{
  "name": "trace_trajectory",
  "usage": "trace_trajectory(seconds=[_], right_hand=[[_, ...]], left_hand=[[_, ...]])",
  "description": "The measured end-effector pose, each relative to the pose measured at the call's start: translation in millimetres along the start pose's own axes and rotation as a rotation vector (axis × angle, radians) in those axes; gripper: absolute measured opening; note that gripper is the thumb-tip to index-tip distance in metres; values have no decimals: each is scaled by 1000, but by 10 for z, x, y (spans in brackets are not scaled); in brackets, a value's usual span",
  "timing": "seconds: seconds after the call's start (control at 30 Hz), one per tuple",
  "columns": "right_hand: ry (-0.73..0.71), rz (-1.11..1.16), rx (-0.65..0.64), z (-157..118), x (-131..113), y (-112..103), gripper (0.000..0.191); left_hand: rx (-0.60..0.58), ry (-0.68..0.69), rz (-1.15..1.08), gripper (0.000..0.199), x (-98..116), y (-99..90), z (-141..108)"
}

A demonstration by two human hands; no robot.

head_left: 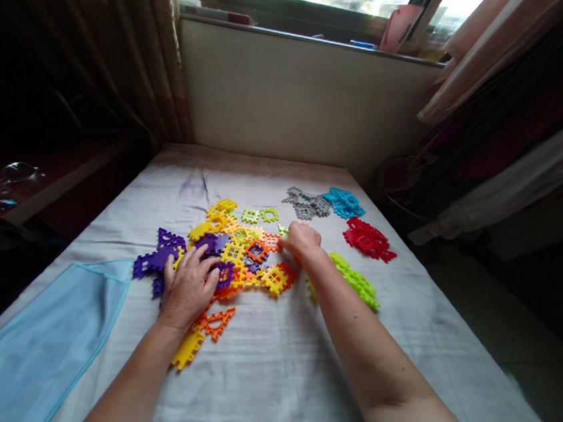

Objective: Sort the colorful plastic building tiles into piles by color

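My left hand (190,286) rests with fingers spread on the left side of a mixed pile of yellow, orange and purple toothed plastic pieces (233,253). Purple pieces (158,262) lie just left of its fingers. At the pile's right edge, my right hand (301,241) has its fingers pressed together around a green piece (283,231), of which only a small part shows. Beneath my right forearm lies a heap of lime-green pieces (354,280), partly covered by the arm. Two light green pieces (269,215) lie at the pile's far side.
Grey pieces (306,203), blue pieces (344,203) and red pieces (369,239) form separate heaps at the back right. A light blue cloth bag (41,340) lies at the left. Beyond the sheet-covered surface (263,384), a pink cup (399,29) stands on the windowsill.
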State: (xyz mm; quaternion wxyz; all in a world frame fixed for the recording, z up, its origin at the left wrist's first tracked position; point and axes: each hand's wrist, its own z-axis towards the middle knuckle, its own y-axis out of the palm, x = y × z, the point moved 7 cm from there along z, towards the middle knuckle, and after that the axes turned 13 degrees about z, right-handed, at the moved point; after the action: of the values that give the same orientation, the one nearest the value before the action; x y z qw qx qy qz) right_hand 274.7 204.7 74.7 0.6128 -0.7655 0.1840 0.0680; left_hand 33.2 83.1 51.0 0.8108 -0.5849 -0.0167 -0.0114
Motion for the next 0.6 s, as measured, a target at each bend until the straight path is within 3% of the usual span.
trace_trajectory(seconds=[0.2,0.3,0.4,0.5,0.6], right_hand=[[23,69,-70,69,60,-8,41],[9,131,-8,62,57,7,48],[-43,212,78,57,50,-10,40],[-93,282,156,48,185,-161,33],[-105,288,253,-16,547,-459,36]], left_hand=[[7,-2,9,34,-3,0,5],[6,4,13,35,-3,2,9],[8,7,9,36,-6,3,13],[13,8,2,36,-6,-1,17],[16,13,-2,36,0,-9,19]])
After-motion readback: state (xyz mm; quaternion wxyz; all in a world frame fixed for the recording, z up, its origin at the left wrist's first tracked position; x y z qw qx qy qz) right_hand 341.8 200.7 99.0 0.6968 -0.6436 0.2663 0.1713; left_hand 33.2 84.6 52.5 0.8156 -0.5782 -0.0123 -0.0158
